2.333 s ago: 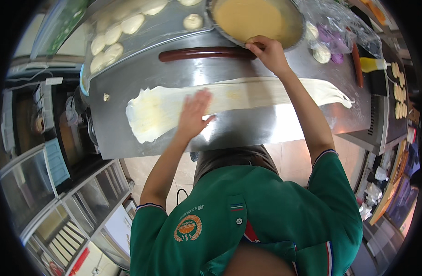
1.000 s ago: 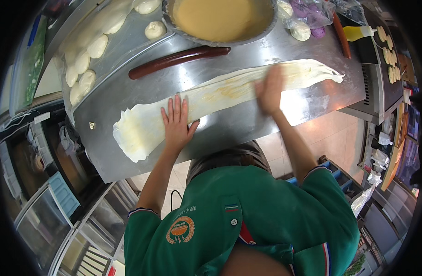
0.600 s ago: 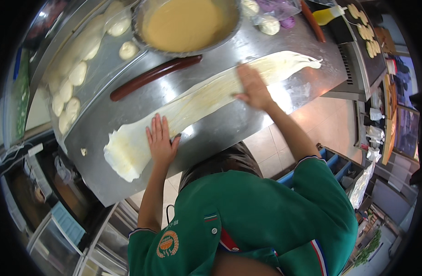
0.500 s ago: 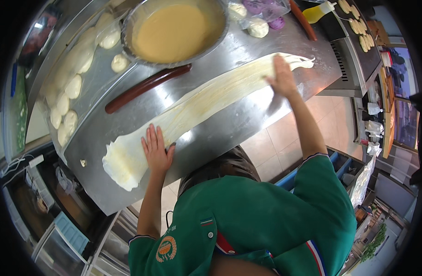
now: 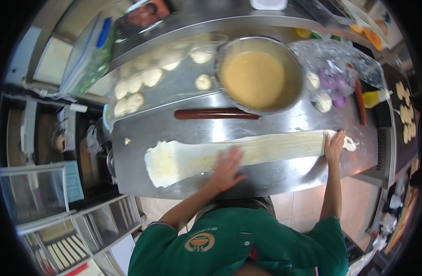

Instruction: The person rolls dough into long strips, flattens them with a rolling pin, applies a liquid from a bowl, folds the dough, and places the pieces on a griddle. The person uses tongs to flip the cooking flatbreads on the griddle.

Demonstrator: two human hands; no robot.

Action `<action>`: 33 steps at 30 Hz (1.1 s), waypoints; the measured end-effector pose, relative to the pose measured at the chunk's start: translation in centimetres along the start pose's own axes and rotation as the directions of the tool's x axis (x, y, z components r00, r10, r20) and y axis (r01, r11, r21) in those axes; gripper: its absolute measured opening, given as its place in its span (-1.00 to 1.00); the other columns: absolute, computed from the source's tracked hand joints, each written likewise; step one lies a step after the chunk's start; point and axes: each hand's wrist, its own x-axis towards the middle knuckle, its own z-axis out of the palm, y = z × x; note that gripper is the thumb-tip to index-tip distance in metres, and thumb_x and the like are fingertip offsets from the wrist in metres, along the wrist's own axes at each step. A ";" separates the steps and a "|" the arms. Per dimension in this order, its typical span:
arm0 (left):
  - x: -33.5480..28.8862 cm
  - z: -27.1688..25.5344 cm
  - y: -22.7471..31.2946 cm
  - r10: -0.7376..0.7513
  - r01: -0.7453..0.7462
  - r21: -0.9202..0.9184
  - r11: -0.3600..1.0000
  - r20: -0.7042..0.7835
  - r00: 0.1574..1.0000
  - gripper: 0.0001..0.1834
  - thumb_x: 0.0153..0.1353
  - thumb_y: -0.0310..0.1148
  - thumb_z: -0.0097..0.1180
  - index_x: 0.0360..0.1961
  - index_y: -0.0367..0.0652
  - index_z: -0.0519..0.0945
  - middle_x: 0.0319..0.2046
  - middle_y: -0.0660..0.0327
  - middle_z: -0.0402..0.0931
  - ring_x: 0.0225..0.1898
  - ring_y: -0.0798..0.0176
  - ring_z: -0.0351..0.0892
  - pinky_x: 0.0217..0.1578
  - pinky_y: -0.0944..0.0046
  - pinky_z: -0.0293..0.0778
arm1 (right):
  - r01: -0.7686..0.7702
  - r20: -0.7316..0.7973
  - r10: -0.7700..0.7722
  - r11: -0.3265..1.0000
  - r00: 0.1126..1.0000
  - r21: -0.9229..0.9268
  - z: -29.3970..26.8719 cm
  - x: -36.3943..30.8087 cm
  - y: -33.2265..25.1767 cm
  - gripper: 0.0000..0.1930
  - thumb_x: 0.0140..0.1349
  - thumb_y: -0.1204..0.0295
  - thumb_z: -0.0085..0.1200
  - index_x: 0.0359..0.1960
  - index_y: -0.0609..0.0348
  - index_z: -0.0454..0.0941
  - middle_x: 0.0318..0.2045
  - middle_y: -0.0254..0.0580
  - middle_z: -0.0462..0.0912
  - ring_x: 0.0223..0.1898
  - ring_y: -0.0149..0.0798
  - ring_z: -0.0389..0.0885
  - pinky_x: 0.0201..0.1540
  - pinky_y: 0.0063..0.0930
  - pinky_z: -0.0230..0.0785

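A long, thin sheet of dough (image 5: 280, 148) stretches across the steel table, its ragged wide end at the left and a narrow, torn tip at the right. My left hand (image 5: 228, 169) is over the lower middle of the sheet, fingers spread and a little blurred; whether it touches the dough I cannot tell. Flat on the dough near its right tip lies my right hand (image 5: 334, 146), fingers stretched out. Behind the sheet rests a dark red-brown rolling pin (image 5: 215, 114).
A large metal bowl (image 5: 297, 87) of yellowish batter stands behind the rolling pin. Dough balls (image 5: 152, 77) sit on a tray under plastic at the back left. Purple and white dough balls, another rolling pin (image 5: 360, 102), a yellow bottle (image 5: 375, 98) and a griddle (image 5: 405, 115) with dough pieces are at right.
The head view has turned, so the table now lies level. My left hand has moved along the dough toward its middle; my right hand has shifted toward the right tip.
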 end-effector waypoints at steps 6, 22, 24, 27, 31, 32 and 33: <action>-0.3 -1.2 -2.7 -0.048 0.052 0.071 0.996 -0.065 0.997 0.01 0.25 0.22 0.10 0.55 -0.12 0.07 0.57 0.13 -0.04 0.57 0.10 -0.05 0.49 -0.26 -0.19 | 0.250 0.071 -0.269 0.946 0.960 0.209 -1.4 -7.1 -14.1 -0.08 0.45 -0.04 -0.11 0.51 0.50 -0.17 0.52 0.44 -0.14 0.56 0.32 -0.20 0.56 0.11 -0.35; -17.6 -7.3 -18.4 -0.446 0.484 0.128 0.865 -0.244 0.861 -0.07 0.33 0.10 0.09 0.56 -0.09 0.04 0.58 0.18 -0.08 0.58 0.08 -0.09 0.52 -0.13 -0.24 | 0.097 0.077 -0.311 0.507 0.947 0.856 -7.4 -1.9 -43.0 -0.48 0.50 0.20 -0.02 0.33 0.33 0.35 0.14 0.10 0.60 0.13 -0.01 0.56 0.16 -0.22 0.38; -19.8 -6.9 -18.6 -0.502 0.549 0.087 0.831 -0.304 0.809 -0.07 0.34 0.11 0.07 0.56 -0.12 0.02 0.58 0.15 -0.08 0.58 0.07 -0.11 0.52 -0.14 -0.24 | 0.579 -0.424 -0.433 0.750 0.795 0.319 -6.4 1.5 -43.4 -0.46 0.40 0.30 0.09 0.30 0.39 0.35 0.17 0.25 0.53 0.15 0.27 0.49 0.22 0.00 0.33; -23.0 -5.3 -17.6 -0.557 0.606 0.068 0.793 -0.324 0.765 -0.06 0.35 0.11 0.06 0.56 -0.18 0.00 0.58 0.10 -0.10 0.59 0.02 -0.13 0.51 -0.18 -0.25 | 0.576 -0.308 -0.509 0.795 0.804 0.190 -4.5 -1.2 -42.9 -0.40 0.35 0.30 0.15 0.32 0.42 0.31 0.27 0.26 0.45 0.26 0.29 0.41 0.34 0.06 0.22; -27.4 -3.2 -14.3 -0.587 0.616 0.005 0.787 -0.298 0.753 -0.01 0.33 0.09 0.10 0.56 -0.26 -0.04 0.58 -0.03 -0.12 0.58 -0.10 -0.17 0.49 -0.25 -0.27 | 0.632 -0.167 -0.647 0.600 0.744 0.491 -4.3 -10.6 -46.2 -0.10 0.22 0.30 0.25 0.50 0.36 0.01 0.52 0.22 0.04 0.55 0.20 -0.01 0.53 0.10 -0.15; -28.0 -2.9 -13.5 -0.591 0.614 -0.021 0.789 -0.300 0.749 0.00 0.32 0.08 0.12 0.56 -0.26 -0.04 0.57 -0.05 -0.12 0.58 -0.12 -0.17 0.49 -0.25 -0.28 | 0.664 -0.110 -0.697 0.607 0.709 0.435 -4.5 -12.8 -48.0 -0.09 0.21 0.22 0.26 0.50 0.33 0.06 0.52 0.21 0.05 0.57 0.15 -0.06 0.54 0.11 -0.22; -28.2 -2.8 -12.9 -0.605 0.619 -0.055 0.784 -0.293 0.740 0.01 0.32 0.07 0.13 0.56 -0.26 -0.05 0.57 -0.07 -0.13 0.58 -0.13 -0.17 0.49 -0.25 -0.29 | 0.600 0.059 -0.763 0.550 0.643 0.580 -4.3 -15.8 -51.1 -0.08 0.19 0.16 0.27 0.49 0.32 0.08 0.52 0.18 0.06 0.57 0.12 -0.07 0.55 0.10 -0.23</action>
